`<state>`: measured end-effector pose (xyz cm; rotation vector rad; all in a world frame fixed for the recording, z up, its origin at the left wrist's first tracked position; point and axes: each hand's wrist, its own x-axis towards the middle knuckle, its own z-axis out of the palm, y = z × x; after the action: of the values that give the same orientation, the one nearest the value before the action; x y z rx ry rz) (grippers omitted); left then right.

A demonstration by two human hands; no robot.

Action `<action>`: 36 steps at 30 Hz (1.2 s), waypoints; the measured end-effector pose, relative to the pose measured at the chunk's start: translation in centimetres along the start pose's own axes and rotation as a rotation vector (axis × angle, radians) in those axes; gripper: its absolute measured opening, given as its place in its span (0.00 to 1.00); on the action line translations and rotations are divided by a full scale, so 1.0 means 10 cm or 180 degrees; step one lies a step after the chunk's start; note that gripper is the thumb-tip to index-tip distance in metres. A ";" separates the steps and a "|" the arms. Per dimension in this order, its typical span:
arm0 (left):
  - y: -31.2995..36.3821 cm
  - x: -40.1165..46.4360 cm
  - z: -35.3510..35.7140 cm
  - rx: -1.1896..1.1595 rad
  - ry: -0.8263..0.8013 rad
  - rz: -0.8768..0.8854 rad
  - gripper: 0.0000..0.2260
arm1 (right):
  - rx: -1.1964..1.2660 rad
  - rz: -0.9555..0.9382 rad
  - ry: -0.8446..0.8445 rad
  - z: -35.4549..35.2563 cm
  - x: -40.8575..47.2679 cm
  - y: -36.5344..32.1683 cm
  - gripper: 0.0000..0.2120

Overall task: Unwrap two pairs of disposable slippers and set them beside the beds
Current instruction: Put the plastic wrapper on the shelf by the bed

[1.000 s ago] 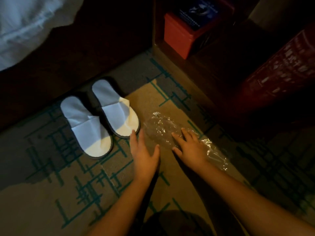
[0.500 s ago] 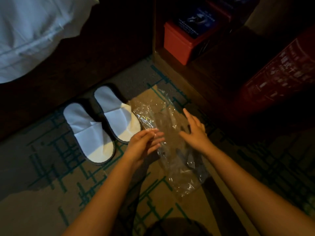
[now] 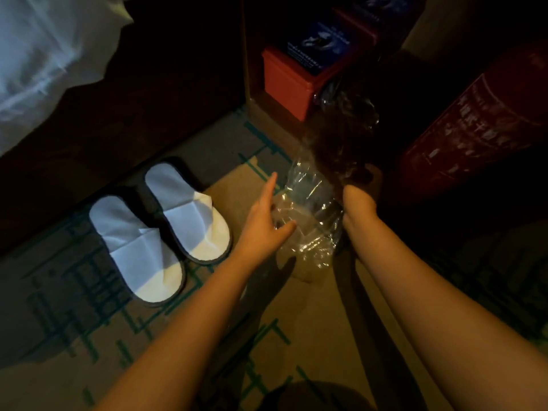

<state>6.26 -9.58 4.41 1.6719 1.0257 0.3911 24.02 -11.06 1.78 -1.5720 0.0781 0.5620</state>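
Beside the slippers (image 3: 160,229), the right hand (image 3: 357,203) grips the light, crinkly, slippery wrapper (image 3: 311,209) mid-length, best bunched there, while the left hand (image 3: 264,221) touches it, fingers spread.

my two slippers (image 3: 160,232) lie side by side on the carpet (image 3: 59,321), touching, just in front of the bed base (image 3: 148,99), with the bedding (image 3: 44,54) hanging above them at the far left. to their right my left hand (image 3: 264,223) reaches forward, its fingers against the plastic wrapper (image 3: 311,209). my right hand (image 3: 358,203) grips the wrapper from the other side, off the floor, so the wrapper sits between my hands. behind it a box (image 3: 290,81) stands in the open nightstand (image 3: 246,54), a booklet (image 3: 314,48) on top. a cylinder (image 3: 474,129) lies at the far right.
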 end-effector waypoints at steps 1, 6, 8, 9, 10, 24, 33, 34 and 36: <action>0.02 0.04 0.03 0.0400 0.0027 0.0123 0.38 | 0.0066 0.0149 0.0109 0.05 0.10 0.03 0.21; -0.08 0.25 0.07 0.0634 0.0234 -0.0178 0.30 | 0.0180 0.0280 0.0114 0.17 0.27 -0.03 0.26; -0.15 0.31 0.08 0.0184 0.0267 -0.0363 0.26 | -0.0769 -0.0227 -0.0012 0.16 0.14 -0.13 0.29; -0.18 0.34 0.09 0.0079 0.0272 -0.0399 0.25 | -0.1392 -0.0522 -0.0099 0.10 0.05 -0.15 0.30; -0.19 0.37 0.11 0.0120 0.0293 -0.0378 0.24 | -0.1924 -0.0823 -0.0191 0.06 -0.06 -0.14 0.30; -0.14 0.63 0.28 0.1400 -0.0262 0.0246 0.31 | -0.5404 -0.2107 -0.1271 -0.04 0.25 0.01 0.28; 0.00 0.72 0.41 0.3087 -0.0733 0.0291 0.31 | -0.5011 -0.1833 -0.1342 0.20 0.65 -0.18 0.28; 0.04 0.75 0.43 0.3137 -0.0751 0.0273 0.30 | -0.5004 -0.1750 -0.1327 0.23 0.72 -0.19 0.27; 0.13 0.80 0.49 0.3240 -0.0813 0.0218 0.26 | -0.4968 -0.1616 -0.1312 0.28 0.82 -0.21 0.26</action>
<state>14.75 -6.38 1.90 2.5677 1.0335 -0.3843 31.18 -5.87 0.53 -2.7457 -1.3244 0.5128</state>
